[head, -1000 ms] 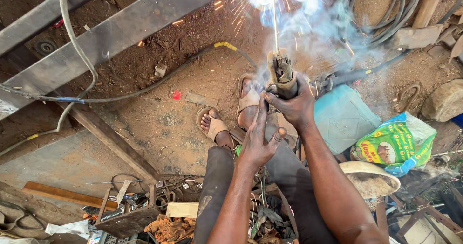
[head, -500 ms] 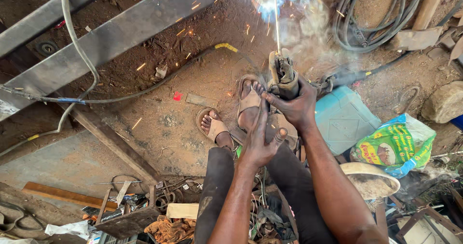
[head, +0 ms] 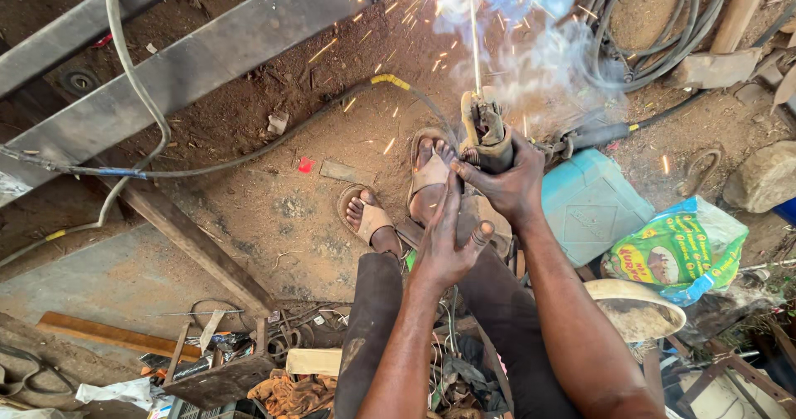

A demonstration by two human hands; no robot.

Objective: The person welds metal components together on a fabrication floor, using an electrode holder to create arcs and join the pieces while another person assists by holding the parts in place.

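Right, sparks fly at the top centre of the frame as the person's right hand [head: 510, 187] wraps closed around the worn, dark metal-and-rubber welding electrode holder [head: 483, 137], just above centre. From its jaws a thin straight welding rod [head: 474, 50] rises to a white-hot arc with bluish smoke, at the edge of a long grey steel beam [head: 224, 50] crossing the upper left.

The left hand [head: 444, 249] sits just below the right, fingers spread and half open, its fingertips touching the right hand's underside as a steadying prop; it grips nothing itself.

That holder looks stiff, chunky and moderately heavy, dragged by a thick black cable [head: 274, 141] trailing left across the dirt. The insulated handle, where the fist already sits, is the sound place to take it; the bare clamp end and rod are surely hot and live. The rod is slender and likely brittle in its coating, so it wants a light, steady touch.

Below the hands, two sandalled feet [head: 390, 195] rest on the ground; a light blue plastic canister [head: 593, 208] lies right of centre.
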